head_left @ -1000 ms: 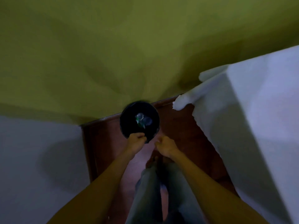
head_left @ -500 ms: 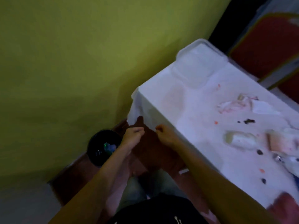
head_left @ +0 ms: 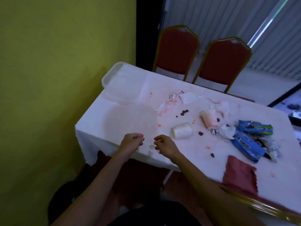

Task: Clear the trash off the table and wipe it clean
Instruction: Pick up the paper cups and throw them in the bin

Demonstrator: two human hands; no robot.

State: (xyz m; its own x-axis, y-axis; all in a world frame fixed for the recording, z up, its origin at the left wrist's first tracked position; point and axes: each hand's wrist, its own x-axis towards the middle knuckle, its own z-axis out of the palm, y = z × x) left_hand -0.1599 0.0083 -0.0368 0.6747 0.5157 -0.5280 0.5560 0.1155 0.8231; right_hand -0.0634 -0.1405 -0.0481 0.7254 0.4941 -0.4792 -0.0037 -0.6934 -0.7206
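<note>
The table (head_left: 123, 121) wears a stained white cloth littered with trash. Two paper cups lie tipped over, one (head_left: 181, 132) close to my hands and one (head_left: 209, 119) farther right. Crumpled tissues (head_left: 175, 100) lie mid-table, with blue snack wrappers (head_left: 250, 137) at the right and dark crumbs (head_left: 184, 112) scattered about. A dark red cloth (head_left: 239, 175) lies near the front edge. My left hand (head_left: 132, 141) hovers over the near left edge, fingers curled, holding nothing I can see. My right hand (head_left: 164, 145) beside it pinches a thin pale stick.
A clear plastic container (head_left: 120, 85) sits at the table's far left corner. A black bin (head_left: 60, 199) stands on the floor at lower left by the green wall. Two red chairs (head_left: 177, 51) (head_left: 224, 61) stand behind the table.
My view has swung up from the bin on the floor to the tabletop. Both hands rose from the bin's rim to the table's near left edge.
</note>
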